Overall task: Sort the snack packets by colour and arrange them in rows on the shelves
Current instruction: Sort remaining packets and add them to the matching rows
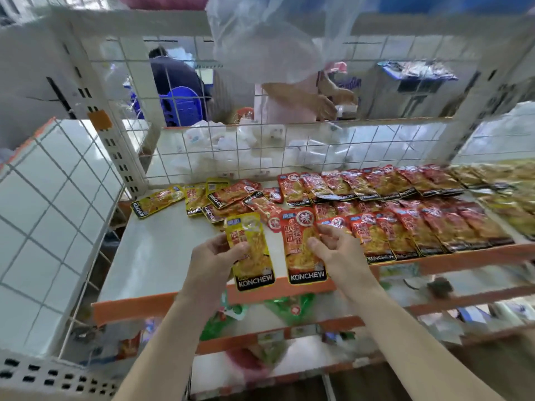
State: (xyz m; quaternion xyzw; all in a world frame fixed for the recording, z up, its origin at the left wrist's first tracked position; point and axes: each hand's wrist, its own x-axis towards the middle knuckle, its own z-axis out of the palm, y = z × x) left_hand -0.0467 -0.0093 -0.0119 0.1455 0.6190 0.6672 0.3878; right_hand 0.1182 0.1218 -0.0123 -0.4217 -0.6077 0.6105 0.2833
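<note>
At the front edge of the shelf (150,256), the left hand (214,261) pinches a yellow packet (251,253) and the right hand (335,250) pinches a red packet (301,250). Both packets read "KONCHEW". 2 red rows (405,206) lie toward the right end of the shelf.

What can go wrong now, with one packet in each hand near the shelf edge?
1. The red packet, which the right hand pinches, lies close to the front edge of the shelf; it may slide off when released.
2. The left hand holds a yellow packet beside the red row; set down there, it would mix the colours.
3. In the pile at the back left, packets overlap, so some may be missed.
</note>
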